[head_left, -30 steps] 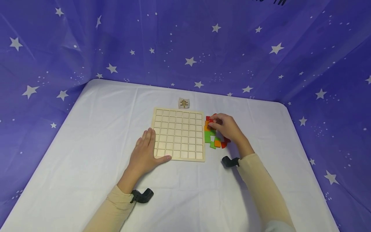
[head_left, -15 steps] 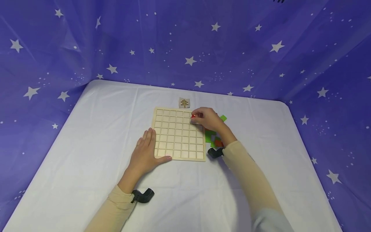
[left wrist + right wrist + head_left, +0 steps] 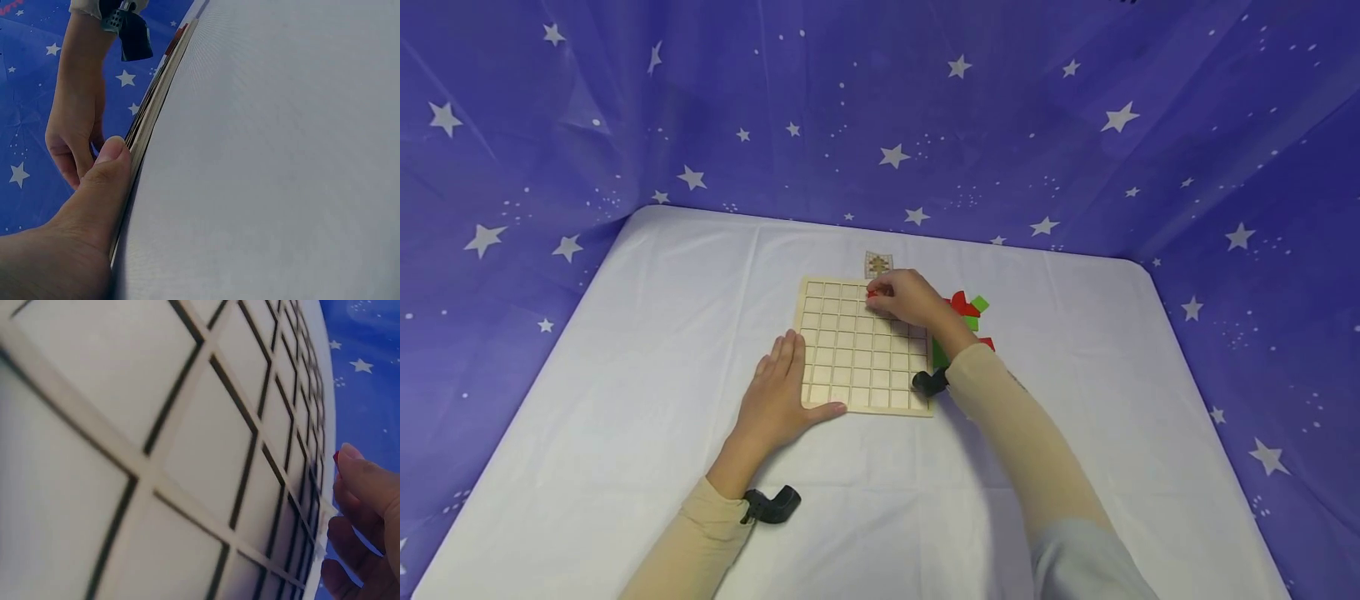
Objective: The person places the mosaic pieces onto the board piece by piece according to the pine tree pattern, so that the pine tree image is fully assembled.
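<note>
In the head view a square wooden grid board (image 3: 842, 367) lies on the white cloth, its cells bare where they show. My left hand (image 3: 772, 400) rests against its left edge with straight fingers, the thumb along the front edge. Over the far row of cells, my right hand (image 3: 908, 298) pinches a small red piece (image 3: 872, 293) between thumb and fingers. A sliver of that red piece (image 3: 336, 457) shows at the thumb tip in the right wrist view; its full shape is hidden.
Beside the board's right edge lie loose red pieces (image 3: 961, 304) and green pieces (image 3: 980, 303), partly hidden by my right arm. A small card (image 3: 878, 263) with a brown pattern sits just behind the board. A blue starry curtain (image 3: 820, 100) hangs beyond the table.
My right hand has left the pile of pieces and moved left over the board's far edge, carrying a red piece. My left hand stays in place.
</note>
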`<state>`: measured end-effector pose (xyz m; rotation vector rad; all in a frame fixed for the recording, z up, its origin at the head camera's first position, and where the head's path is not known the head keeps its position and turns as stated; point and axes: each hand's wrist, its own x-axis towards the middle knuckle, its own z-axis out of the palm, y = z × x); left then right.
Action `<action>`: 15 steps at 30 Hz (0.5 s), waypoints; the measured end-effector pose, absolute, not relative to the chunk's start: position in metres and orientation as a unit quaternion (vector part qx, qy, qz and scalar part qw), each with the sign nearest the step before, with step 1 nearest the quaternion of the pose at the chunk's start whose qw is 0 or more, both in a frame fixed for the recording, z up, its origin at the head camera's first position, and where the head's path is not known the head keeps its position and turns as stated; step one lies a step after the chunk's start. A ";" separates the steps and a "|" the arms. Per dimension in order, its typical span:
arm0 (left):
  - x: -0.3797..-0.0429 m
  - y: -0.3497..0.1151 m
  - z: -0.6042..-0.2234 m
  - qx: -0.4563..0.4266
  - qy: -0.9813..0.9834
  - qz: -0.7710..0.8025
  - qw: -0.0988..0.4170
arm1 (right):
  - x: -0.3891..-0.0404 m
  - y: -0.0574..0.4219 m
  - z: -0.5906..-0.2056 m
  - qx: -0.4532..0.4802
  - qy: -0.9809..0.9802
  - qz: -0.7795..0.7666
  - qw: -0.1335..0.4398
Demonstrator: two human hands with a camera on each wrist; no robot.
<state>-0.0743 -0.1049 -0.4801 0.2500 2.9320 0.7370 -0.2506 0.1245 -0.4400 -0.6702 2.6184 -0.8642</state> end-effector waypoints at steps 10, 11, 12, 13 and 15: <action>-0.075 -0.104 -0.481 0.083 0.967 0.237 0.052 | -0.253 0.112 -0.451 -0.228 0.945 -0.218 0.089; -0.075 -0.104 -0.481 0.083 0.966 0.237 0.052 | -0.253 0.112 -0.452 -0.223 0.947 -0.215 0.088; -0.075 -0.104 -0.482 0.083 0.967 0.236 0.052 | -0.252 0.111 -0.452 -0.219 0.949 -0.212 0.087; -0.075 -0.105 -0.482 0.083 0.967 0.236 0.052 | -0.252 0.111 -0.452 -0.216 0.950 -0.210 0.085; -0.075 -0.105 -0.483 0.083 0.967 0.236 0.051 | -0.251 0.110 -0.452 -0.211 0.951 -0.209 0.082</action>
